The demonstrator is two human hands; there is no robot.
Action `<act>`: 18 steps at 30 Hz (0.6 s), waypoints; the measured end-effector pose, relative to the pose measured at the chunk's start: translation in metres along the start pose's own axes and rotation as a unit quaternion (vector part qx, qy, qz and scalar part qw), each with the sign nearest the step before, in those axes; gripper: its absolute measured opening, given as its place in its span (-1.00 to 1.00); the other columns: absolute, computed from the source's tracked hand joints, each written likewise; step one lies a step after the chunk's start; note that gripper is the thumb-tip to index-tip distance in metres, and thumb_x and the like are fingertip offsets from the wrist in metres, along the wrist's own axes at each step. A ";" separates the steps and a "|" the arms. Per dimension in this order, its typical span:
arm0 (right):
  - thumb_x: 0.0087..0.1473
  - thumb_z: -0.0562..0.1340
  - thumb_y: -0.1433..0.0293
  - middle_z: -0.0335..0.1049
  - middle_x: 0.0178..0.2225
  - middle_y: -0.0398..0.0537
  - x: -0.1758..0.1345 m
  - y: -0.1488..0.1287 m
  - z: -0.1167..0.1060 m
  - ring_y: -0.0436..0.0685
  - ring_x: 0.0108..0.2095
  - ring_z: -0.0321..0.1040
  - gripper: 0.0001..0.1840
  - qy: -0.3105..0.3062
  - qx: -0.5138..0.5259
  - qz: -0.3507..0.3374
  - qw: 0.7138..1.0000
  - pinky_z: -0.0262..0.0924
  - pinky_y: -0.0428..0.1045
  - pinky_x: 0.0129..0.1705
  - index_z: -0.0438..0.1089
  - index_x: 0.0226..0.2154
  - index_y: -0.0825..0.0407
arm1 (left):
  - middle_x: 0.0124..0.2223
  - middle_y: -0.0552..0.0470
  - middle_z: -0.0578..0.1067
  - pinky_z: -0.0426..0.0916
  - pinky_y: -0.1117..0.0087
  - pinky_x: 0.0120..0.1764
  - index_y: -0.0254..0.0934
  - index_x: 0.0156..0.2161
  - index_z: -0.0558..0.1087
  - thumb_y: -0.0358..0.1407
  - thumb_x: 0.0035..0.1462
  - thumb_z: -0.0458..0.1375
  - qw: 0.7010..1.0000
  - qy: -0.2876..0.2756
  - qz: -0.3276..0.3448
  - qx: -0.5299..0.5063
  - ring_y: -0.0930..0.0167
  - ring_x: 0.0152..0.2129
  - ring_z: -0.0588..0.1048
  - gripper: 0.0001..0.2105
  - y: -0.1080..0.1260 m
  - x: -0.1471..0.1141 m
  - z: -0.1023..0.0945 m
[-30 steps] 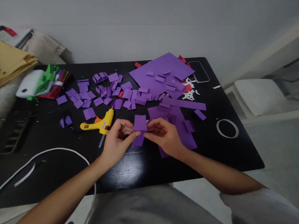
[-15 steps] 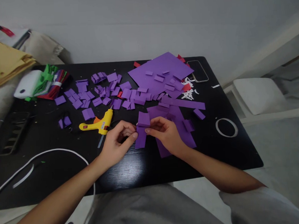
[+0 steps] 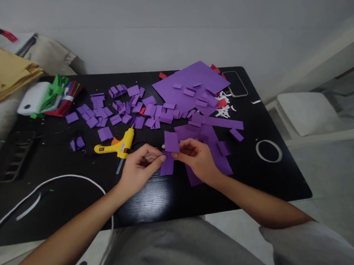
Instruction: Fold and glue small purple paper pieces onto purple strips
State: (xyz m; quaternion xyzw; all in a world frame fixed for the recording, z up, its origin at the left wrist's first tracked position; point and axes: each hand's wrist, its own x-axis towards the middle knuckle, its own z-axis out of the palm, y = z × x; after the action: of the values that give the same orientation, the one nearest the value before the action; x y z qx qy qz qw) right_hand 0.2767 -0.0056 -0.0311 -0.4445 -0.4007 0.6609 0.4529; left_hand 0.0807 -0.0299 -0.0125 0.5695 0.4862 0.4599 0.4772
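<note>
Between my two hands is a folded piece of purple paper (image 3: pixel 171 141), one flap standing up and the other hanging toward me. My left hand (image 3: pixel 142 165) pinches its left edge at the crease with thumb and fingertips. On the opposite edge, the thumb and fingers of my right hand (image 3: pixel 197 158) close on the same crease. Under and beside my right hand lies a larger purple sheet (image 3: pixel 219 158). A yellow hot glue gun (image 3: pixel 121 145) rests on its side just left of my left hand, its nozzle pointing away from me.
Many small folded purple pieces (image 3: pixel 100 113) are scattered along the back of the black table (image 3: pixel 229 201). A big purple sheet (image 3: pixel 188 78), white scraps (image 3: pixel 223 113) and a phone (image 3: pixel 235 84) lie back right. A tape ring (image 3: pixel 268 151) is at right; a white cable (image 3: pixel 68 176) curves at left.
The upper flap of the purple paper has opened out flatter and tilted slightly right. Both hands keep their pinch in nearly the same place.
</note>
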 end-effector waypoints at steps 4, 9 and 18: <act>-0.26 0.64 0.25 0.60 -0.36 -0.18 -0.001 -0.001 0.001 0.11 -0.30 0.56 -0.61 -0.003 0.000 -0.004 1.000 0.53 0.09 -0.07 0.52 -0.42 -0.05 | -0.49 0.11 0.56 0.34 0.49 -0.48 -0.27 -0.40 0.48 -0.28 0.14 0.37 1.000 0.005 -0.018 -0.003 0.51 -0.58 0.45 -0.81 0.001 0.001 -0.001; -0.25 0.63 0.23 0.60 -0.36 -0.17 -0.001 0.000 0.001 0.12 -0.29 0.57 -0.61 -0.003 -0.007 -0.001 1.000 0.54 0.12 -0.05 0.51 -0.41 -0.05 | -0.46 0.09 0.59 0.35 0.48 -0.47 -0.26 -0.42 0.45 -0.23 0.11 0.39 0.999 0.013 -0.042 0.001 0.49 -0.57 0.46 -0.77 0.000 0.003 -0.001; -0.26 0.64 0.26 0.60 -0.37 -0.17 -0.001 -0.002 0.000 0.11 -0.31 0.57 -0.62 0.003 -0.005 -0.003 1.000 0.55 0.10 -0.04 0.52 -0.42 -0.03 | -0.45 0.07 0.56 0.37 0.48 -0.42 -0.27 -0.48 0.40 -0.25 0.11 0.37 0.998 0.017 -0.053 -0.007 0.48 -0.51 0.47 -0.73 0.001 0.006 -0.001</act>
State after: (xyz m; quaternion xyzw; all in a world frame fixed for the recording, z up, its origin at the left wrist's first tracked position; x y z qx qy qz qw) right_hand 0.2769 -0.0058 -0.0294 -0.4476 -0.4035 0.6566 0.4537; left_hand 0.0807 -0.0243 -0.0110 0.5313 0.5205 0.4471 0.4969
